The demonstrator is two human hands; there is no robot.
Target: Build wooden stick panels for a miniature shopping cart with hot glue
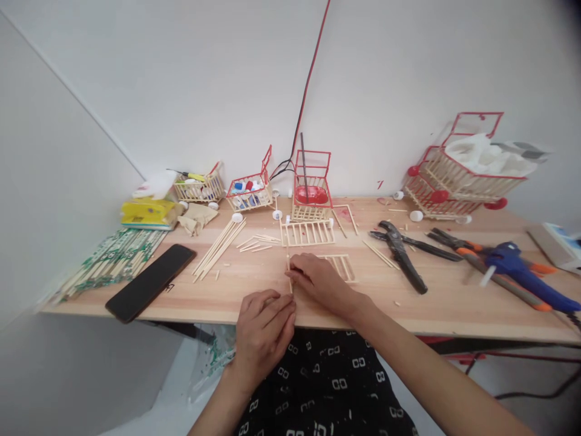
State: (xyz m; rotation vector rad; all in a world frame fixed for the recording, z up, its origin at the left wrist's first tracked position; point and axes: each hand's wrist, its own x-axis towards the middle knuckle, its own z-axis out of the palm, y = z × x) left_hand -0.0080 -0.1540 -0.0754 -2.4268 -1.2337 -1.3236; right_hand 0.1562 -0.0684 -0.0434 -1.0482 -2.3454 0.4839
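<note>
A thin wooden stick [287,249] stands out lengthwise between my two hands near the front edge of the table. My right hand [320,281] pinches it along its middle, fingers closed. At its near end the fingertips of my left hand [267,318] are pressed together on it. Partly behind my right hand lies a small ladder-like stick frame [347,266]. Farther back is a second slatted frame [309,234], flat on the wood. Short cut sticks [258,243] are scattered to the left of it.
Miniature stick carts, including a large one [458,181], line the wall. On the left are a black phone [152,281], long sticks [220,251] and wrapped chopsticks [113,257]. Black cutters [402,257], pliers [447,239] and a blue glue gun [512,266] lie on the right.
</note>
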